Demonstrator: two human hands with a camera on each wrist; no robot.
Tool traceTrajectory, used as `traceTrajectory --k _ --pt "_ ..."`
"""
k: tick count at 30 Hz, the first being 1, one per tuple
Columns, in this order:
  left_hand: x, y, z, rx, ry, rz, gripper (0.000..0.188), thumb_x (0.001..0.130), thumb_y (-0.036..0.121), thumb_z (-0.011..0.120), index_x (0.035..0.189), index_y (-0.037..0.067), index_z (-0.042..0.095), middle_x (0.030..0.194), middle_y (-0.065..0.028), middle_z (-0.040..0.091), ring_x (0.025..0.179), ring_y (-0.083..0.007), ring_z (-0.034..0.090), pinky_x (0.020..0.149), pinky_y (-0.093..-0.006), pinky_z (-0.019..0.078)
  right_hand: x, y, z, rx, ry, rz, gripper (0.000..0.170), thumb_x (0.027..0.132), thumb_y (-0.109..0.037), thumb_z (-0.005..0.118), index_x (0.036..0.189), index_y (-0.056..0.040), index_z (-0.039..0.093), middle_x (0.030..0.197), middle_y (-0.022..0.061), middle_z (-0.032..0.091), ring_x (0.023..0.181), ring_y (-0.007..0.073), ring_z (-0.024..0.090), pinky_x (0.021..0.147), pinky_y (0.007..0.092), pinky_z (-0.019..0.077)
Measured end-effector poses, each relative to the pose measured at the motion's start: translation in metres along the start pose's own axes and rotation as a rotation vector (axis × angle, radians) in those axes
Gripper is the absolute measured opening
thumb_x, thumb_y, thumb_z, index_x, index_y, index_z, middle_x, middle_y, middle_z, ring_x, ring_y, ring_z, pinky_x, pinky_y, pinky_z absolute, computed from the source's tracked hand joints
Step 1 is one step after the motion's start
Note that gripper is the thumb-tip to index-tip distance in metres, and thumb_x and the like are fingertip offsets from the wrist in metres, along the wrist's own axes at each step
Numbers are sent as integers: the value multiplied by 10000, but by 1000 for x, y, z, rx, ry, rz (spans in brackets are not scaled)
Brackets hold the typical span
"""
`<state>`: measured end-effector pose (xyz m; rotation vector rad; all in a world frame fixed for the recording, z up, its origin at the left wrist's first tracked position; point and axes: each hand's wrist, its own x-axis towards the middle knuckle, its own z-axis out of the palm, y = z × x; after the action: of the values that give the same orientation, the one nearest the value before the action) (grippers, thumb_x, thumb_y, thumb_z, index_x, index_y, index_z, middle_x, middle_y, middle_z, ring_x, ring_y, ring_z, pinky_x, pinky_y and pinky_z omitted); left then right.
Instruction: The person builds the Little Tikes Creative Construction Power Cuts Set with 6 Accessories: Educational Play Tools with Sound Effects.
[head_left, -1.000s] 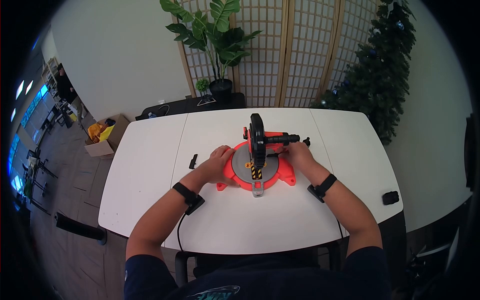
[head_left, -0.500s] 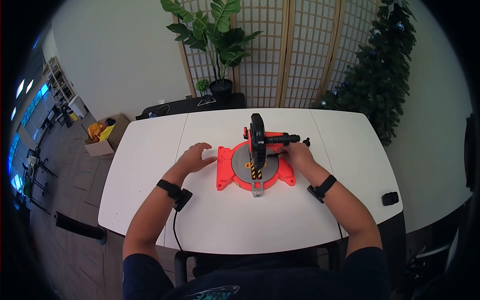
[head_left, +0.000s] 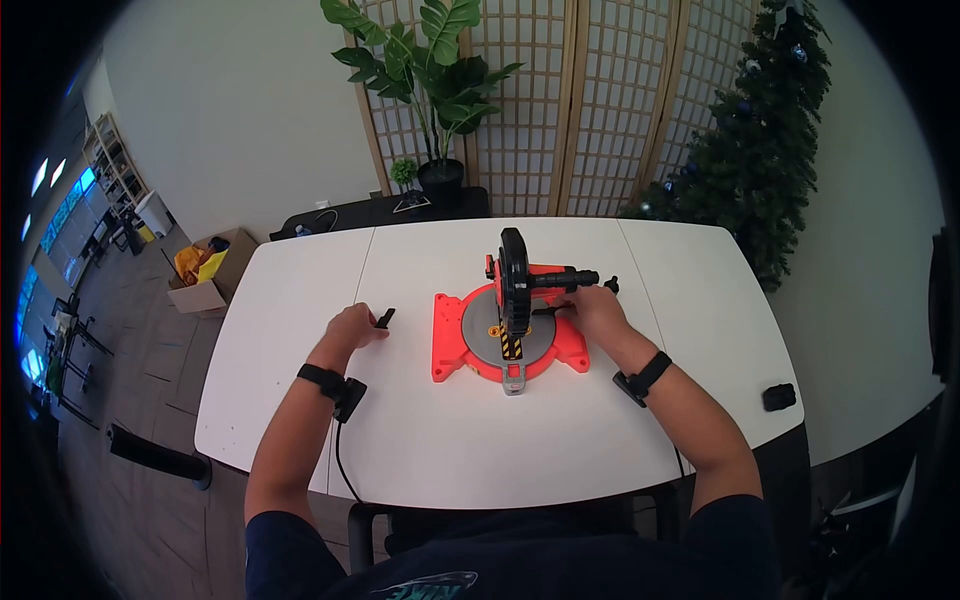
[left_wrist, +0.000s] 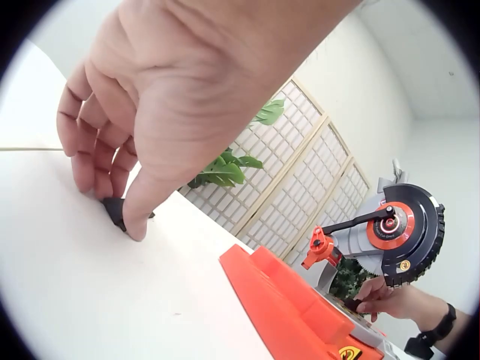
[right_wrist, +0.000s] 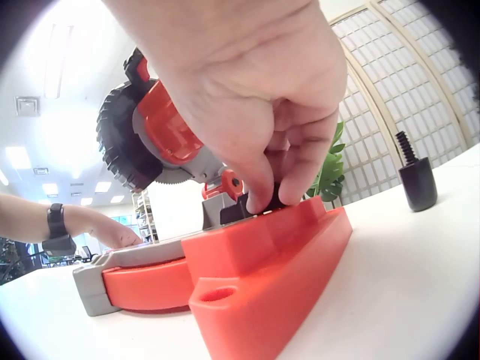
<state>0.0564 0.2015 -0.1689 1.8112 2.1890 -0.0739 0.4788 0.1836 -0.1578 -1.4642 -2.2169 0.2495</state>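
Observation:
A toy mitre saw with an orange-red base (head_left: pixel 448 340), grey round turntable (head_left: pixel 480 335) and black blade guard (head_left: pixel 515 270) stands on the white table. Left of it, my left hand (head_left: pixel 350 328) pinches a small black piece (left_wrist: pixel 114 210) between thumb and fingers, close over the tabletop. My right hand (head_left: pixel 600 312) is at the saw's right side. Its thumb and fingers pinch a black part (right_wrist: pixel 236 211) on the base, partly hidden by the fingertips.
A black knob with a threaded shaft (right_wrist: pixel 418 184) stands on the table to the saw's right. A small black object (head_left: pixel 780 397) lies near the right table edge. Behind the table are a potted plant (head_left: pixel 442 176), a folding screen (head_left: pixel 520 110) and a decorated tree (head_left: pixel 740 150).
My left hand has let go of the saw base, moved left and taken hold of the small black piece. My right hand has stayed at the saw's right side.

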Motion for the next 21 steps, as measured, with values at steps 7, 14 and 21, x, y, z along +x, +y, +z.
traceTrajectory --k 7,14,21 --pt "-1 10 -3 -214 -51 84 299 796 306 807 942 55 733 897 -81 730 823 -196 700 731 -333 551 -1 -2 -1 -4 -8 19 161 814 -107 705 959 -61 760 904 152 724 870 322 690 799 397 546" --pt "-20 42 -12 -699 -188 207 219 951 243 681 1012 37 724 872 -31 715 775 -112 676 681 -279 566 0 1 2 -6 4 3 164 815 -108 707 964 -64 762 910 147 726 872 319 692 801 393 549" --pt "-25 64 -8 -795 -240 296 195 967 204 659 1085 53 697 919 -17 709 815 -108 654 696 -274 539 -1 3 3 41 0 20 169 821 -93 701 976 -52 753 938 154 726 886 320 695 808 392 551"
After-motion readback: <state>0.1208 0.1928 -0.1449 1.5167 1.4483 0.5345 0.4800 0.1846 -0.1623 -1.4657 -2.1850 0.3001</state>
